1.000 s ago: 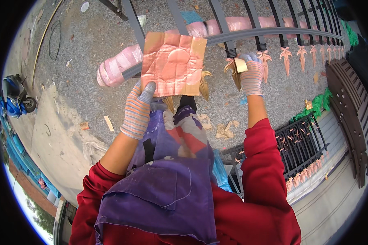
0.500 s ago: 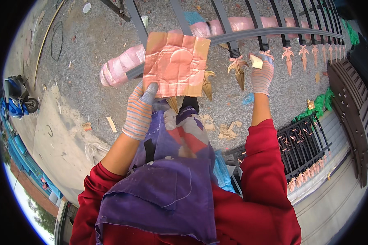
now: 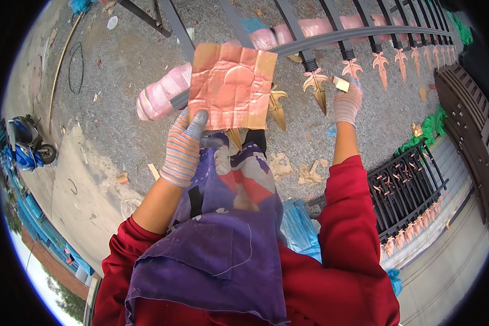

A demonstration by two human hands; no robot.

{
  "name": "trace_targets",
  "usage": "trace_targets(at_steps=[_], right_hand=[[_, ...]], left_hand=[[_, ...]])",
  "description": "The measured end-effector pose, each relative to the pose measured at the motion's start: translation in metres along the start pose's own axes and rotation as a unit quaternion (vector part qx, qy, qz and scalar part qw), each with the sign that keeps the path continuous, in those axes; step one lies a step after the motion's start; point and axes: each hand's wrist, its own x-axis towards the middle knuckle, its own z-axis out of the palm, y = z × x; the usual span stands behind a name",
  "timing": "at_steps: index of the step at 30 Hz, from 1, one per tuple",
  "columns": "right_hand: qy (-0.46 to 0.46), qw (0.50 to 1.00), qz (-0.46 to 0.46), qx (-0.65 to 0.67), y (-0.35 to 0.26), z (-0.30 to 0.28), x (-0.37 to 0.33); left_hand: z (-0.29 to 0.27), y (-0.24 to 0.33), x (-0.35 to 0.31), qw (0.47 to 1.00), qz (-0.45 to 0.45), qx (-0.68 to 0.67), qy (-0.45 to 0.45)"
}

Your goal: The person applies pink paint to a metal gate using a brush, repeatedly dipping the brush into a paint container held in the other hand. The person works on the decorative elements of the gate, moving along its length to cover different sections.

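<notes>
A creased cardboard sheet, smeared with coppery pink paint, is gripped at its lower left corner by the left hand, with the gloved thumb laid over its face and the fingers tucked behind. It is held up before the lower end of a dark grey metal fence, and part of the curved rail is hidden by it.

A small cream sponge block is pinched by the right hand, which is placed at one of the pink finials in the row; the lower part of that finial is covered by the hand. Whether the finial is touched by the sponge cannot be told. Just to the left, a partly coated finial is seen, pink at the top and gold at the tip. Another gold finial is partly hidden by the cardboard.

Striped gloves are worn on both hands, and a purple apron over red sleeves. The fence is underlain by a pink wrapped roll on the gravelly ground. At the lower right, a second black fence panel is seen, near green netting.
</notes>
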Motion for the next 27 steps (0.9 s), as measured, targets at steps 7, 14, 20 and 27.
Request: trace_targets(at_steps=[7,14,20,27], right_hand=[[0.032,0.920,0.077,0.383,-0.040,-0.013,-0.036],[-0.049,0.947,-0.064,0.312,-0.123,-0.058,-0.114],[-0.017,0.929,-0.144,0.339,-0.179,-0.073,-0.115],[0.008,0.934,-0.228,0.276,-0.188,-0.070,-0.127]], left_hand=[[0.000,-0.003,0.002,0.999,-0.004,0.011,-0.033],[0.015,-0.008,0.002,0.999,0.000,0.002,-0.048],[0.008,-0.018,0.002,0.998,0.037,0.041,-0.043],[-0.002,-0.027,0.002,0.987,0.089,0.121,-0.061]])
